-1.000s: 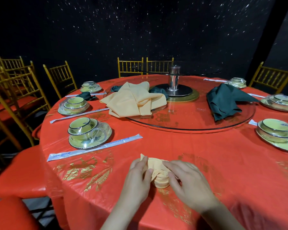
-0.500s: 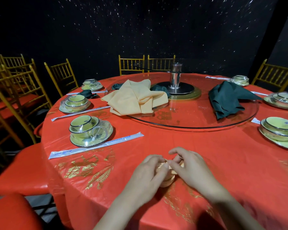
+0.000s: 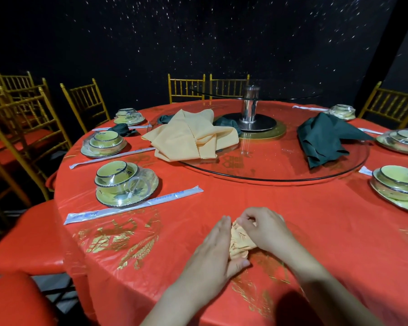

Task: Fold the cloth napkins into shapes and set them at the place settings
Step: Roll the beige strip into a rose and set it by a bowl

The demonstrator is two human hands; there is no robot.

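A small bunched-up peach napkin (image 3: 239, 242) lies on the red tablecloth (image 3: 327, 208) near the front edge. My left hand (image 3: 216, 250) rests flat against its left side, fingers straight and thumb tucked under its near end. My right hand (image 3: 263, 228) covers its right side with curled fingers that pinch the cloth at the top. Most of the napkin is hidden between the two hands. On the glass turntable (image 3: 269, 165) lie a loose pile of peach napkins (image 3: 189, 137) and a pile of dark green napkins (image 3: 323, 137).
Wrapped bowl-and-plate settings stand round the table: one at front left (image 3: 125, 184) with wrapped chopsticks (image 3: 132, 205) beside it, others further left (image 3: 104, 143) and at right (image 3: 400, 184). A folded green napkin (image 3: 121, 129) lies by a far-left setting. Gold chairs (image 3: 85, 102) ring the table.
The hands have shifted on the napkin: the left hand has flattened along its left side, and the right hand has curled over its top. More of the peach cloth shows between them than half a second ago.
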